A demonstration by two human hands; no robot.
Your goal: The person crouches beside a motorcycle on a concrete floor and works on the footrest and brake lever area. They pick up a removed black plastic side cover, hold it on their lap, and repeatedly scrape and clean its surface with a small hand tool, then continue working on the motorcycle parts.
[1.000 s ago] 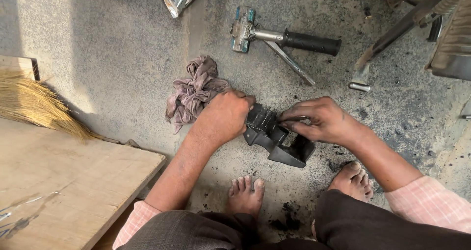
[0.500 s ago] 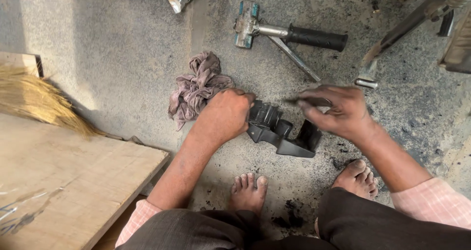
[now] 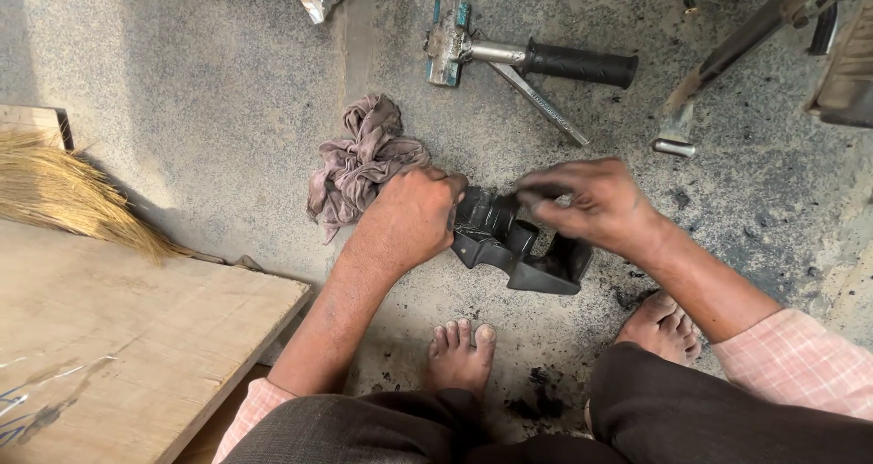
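Where the view begins at the left, a straw broom [image 3: 64,196] lies beside a wooden board [image 3: 118,337] on the concrete floor [image 3: 209,91]. Next, a crumpled grey-pink rag [image 3: 359,159] rests on the floor, touching the left hand [image 3: 409,218], whose fingers are clenched around the left end of a black metal part [image 3: 514,246]. That part sits on the floor just ahead of two bare feet. Over its right end, the right hand [image 3: 591,205] is blurred, its fingers curled on the part's top; whether they grip it cannot be told. Beyond, a hammer [image 3: 527,55] with a black grip lies across a thin metal bar [image 3: 541,105].
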